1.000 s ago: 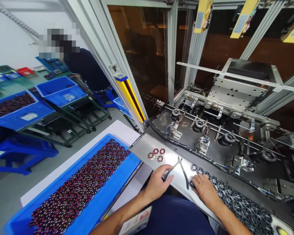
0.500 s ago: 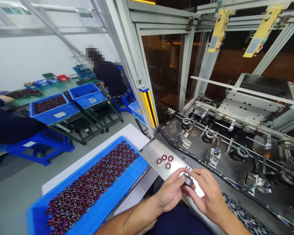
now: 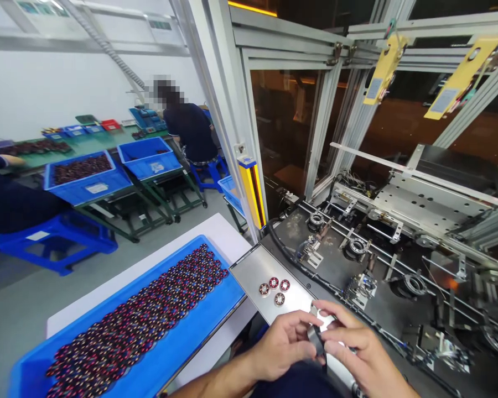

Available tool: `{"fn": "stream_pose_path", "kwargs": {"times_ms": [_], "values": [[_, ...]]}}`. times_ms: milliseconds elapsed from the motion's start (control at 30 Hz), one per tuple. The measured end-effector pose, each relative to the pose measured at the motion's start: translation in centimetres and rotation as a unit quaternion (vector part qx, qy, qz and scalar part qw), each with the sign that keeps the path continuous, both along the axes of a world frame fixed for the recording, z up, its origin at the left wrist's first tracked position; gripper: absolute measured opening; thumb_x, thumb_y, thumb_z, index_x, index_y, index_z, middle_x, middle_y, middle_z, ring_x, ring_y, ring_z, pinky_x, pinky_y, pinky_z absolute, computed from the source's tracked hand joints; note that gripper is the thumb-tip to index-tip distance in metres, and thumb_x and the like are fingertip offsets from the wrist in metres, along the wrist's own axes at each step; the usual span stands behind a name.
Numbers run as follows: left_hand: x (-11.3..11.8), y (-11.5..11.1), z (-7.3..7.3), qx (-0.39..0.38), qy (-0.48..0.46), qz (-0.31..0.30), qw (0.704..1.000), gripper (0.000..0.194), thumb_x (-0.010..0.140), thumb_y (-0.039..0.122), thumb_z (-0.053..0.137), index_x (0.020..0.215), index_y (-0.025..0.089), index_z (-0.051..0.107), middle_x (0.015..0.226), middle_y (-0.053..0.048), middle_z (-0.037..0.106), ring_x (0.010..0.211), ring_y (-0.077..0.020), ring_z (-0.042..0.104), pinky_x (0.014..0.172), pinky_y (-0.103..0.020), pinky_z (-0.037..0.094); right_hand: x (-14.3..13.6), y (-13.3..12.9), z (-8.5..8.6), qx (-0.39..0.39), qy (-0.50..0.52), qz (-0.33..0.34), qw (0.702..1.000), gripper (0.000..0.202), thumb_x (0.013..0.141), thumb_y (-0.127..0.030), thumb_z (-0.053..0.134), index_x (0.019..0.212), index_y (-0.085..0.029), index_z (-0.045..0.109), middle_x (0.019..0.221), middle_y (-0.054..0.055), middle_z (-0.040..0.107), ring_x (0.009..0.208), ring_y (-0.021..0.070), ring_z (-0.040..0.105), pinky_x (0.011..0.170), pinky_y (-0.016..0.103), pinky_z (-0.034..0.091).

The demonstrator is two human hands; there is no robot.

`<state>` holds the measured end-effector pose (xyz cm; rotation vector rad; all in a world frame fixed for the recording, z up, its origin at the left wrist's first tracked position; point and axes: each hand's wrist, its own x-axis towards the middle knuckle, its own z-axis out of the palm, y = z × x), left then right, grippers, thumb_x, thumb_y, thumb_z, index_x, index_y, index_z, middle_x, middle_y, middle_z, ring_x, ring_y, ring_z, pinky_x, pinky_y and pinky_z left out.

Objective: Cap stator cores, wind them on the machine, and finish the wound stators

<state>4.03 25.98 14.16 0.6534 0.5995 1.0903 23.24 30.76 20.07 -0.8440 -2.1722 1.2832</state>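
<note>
A grey ring-shaped stator core [image 3: 315, 337] is held between both my hands at the lower middle. My left hand [image 3: 279, 344] grips it from the left with thumb and fingers. From the other side my right hand [image 3: 354, 344] pinches it, fingers closed against its edge. Fingers cover much of the part. Just beyond the hands, several wound stators [image 3: 285, 285] with red and copper-coloured coils lie on a bare metal plate [image 3: 251, 266]. Left of them a blue tray [image 3: 228, 298] holds a dense layer of similar wound stators [image 3: 149, 315].
A black machine bed [image 3: 290, 232] with round fixtures [image 3: 357, 247] and rods lies to the right. An aluminium post [image 3: 219, 72] with a yellow light-curtain bar [image 3: 251, 193] rises ahead. Two people sit at a green bench at left, near blue bins [image 3: 95, 188].
My hands have tipped the stator core more upright and shifted their grip, moving slightly lower in view. The head view has moved a little. The stators on the plate keep their arrangement.
</note>
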Motion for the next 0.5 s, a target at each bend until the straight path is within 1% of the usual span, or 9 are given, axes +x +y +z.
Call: {"fn": "stream_pose_path", "kwargs": {"times_ms": [67, 133, 167, 233, 333, 400, 433, 467, 500], "values": [[-0.3, 0.4, -0.1, 0.011, -0.006, -0.018, 1.0, 0.046, 0.069, 0.038, 0.087, 0.106, 0.017, 0.069, 0.082, -0.005, 0.075, 0.069, -0.0161, 0.073, 0.07, -0.027, 0.054, -0.1, 1.4, 0.8, -0.098, -0.012, 0.061, 0.993, 0.032, 0.097, -0.043, 0.054, 0.084, -0.025, 0.077, 0.123, 0.012, 0.067, 0.132, 0.0315, 0.052, 0.102, 0.05, 0.05], [-0.6, 0.9, -0.1, 0.019, -0.01, -0.033, 0.999, 0.046, 0.068, 0.036, 0.088, 0.106, 0.017, 0.071, 0.083, -0.006, 0.075, 0.071, -0.0159, 0.073, 0.071, -0.027, 0.053, -0.7, 2.7, 1.4, -0.142, -0.02, 0.123, 0.982, 0.036, 0.096, -0.049, 0.051, 0.089, -0.024, 0.076, 0.112, 0.013, 0.071, 0.138, 0.0316, 0.045, 0.108, 0.054, 0.042], [-0.7, 1.2, -0.1, 0.024, -0.011, -0.041, 0.999, 0.046, 0.067, 0.035, 0.089, 0.106, 0.017, 0.072, 0.084, -0.007, 0.075, 0.073, -0.0156, 0.072, 0.072, -0.026, 0.053, -1.0, 3.2, 1.6, -0.153, -0.015, 0.153, 0.976, 0.038, 0.097, -0.051, 0.05, 0.09, -0.024, 0.076, 0.112, 0.012, 0.071, 0.137, 0.0309, 0.047, 0.109, 0.054, 0.042], [-1.0, 1.7, 0.1, 0.035, -0.006, -0.053, 0.998, 0.044, 0.067, 0.034, 0.089, 0.105, 0.017, 0.074, 0.091, -0.008, 0.075, 0.077, -0.015, 0.072, 0.073, -0.024, 0.051, -1.7, 4.1, 1.8, -0.165, 0.012, 0.198, 0.966, 0.04, 0.097, -0.052, 0.047, 0.09, -0.024, 0.074, 0.121, 0.012, 0.068, 0.13, 0.0284, 0.054, 0.106, 0.049, 0.046], [-1.9, 2.5, 0.0, 0.053, 0.041, -0.04, 0.997, 0.048, 0.069, 0.04, 0.087, 0.111, 0.02, 0.071, 0.101, -0.009, 0.075, 0.086, -0.0171, 0.071, 0.076, -0.025, 0.05, -2.4, 6.1, 1.9, -0.155, 0.026, 0.217, 0.963, 0.033, 0.098, -0.045, 0.05, 0.088, -0.022, 0.072, 0.132, 0.012, 0.063, 0.124, 0.0253, 0.06, 0.104, 0.045, 0.049], [-3.3, 3.0, -1.1, 0.052, 0.134, 0.025, 0.989, 0.057, 0.073, 0.044, 0.082, 0.123, 0.022, 0.065, 0.106, -0.011, 0.074, 0.092, -0.0213, 0.07, 0.083, -0.031, 0.052, -2.8, 8.7, 1.8, -0.103, -0.011, 0.202, 0.974, 0.026, 0.098, -0.035, 0.054, 0.087, -0.021, 0.071, 0.133, 0.011, 0.062, 0.126, 0.0245, 0.059, 0.102, 0.044, 0.052], [-4.3, 3.3, -2.1, 0.045, 0.205, 0.085, 0.974, 0.059, 0.078, 0.047, 0.078, 0.128, 0.023, 0.06, 0.11, -0.012, 0.074, 0.096, -0.0233, 0.07, 0.088, -0.035, 0.053, -3.0, 10.6, 1.6, -0.055, -0.034, 0.185, 0.981, 0.024, 0.098, -0.033, 0.054, 0.085, -0.021, 0.071, 0.135, 0.01, 0.061, 0.126, 0.0243, 0.059, 0.1, 0.043, 0.053], [-5.4, 3.6, -3.4, 0.033, 0.279, 0.155, 0.947, 0.058, 0.082, 0.048, 0.072, 0.132, 0.023, 0.057, 0.116, -0.014, 0.072, 0.101, -0.0252, 0.069, 0.093, -0.039, 0.052, -3.2, 12.9, 1.3, -0.003, -0.052, 0.158, 0.986, 0.025, 0.099, -0.031, 0.053, 0.084, -0.02, 0.07, 0.138, 0.01, 0.059, 0.127, 0.0243, 0.058, 0.099, 0.044, 0.055], [-6.6, 3.9, -4.9, 0.018, 0.349, 0.225, 0.91, 0.054, 0.088, 0.049, 0.064, 0.134, 0.023, 0.054, 0.122, -0.015, 0.069, 0.107, -0.0267, 0.067, 0.099, -0.042, 0.05, -3.5, 15.6, 0.7, 0.067, -0.072, 0.122, 0.988, 0.028, 0.099, -0.031, 0.052, 0.081, -0.02, 0.07, 0.14, 0.01, 0.058, 0.126, 0.0243, 0.059, 0.097, 0.044, 0.056]]}}
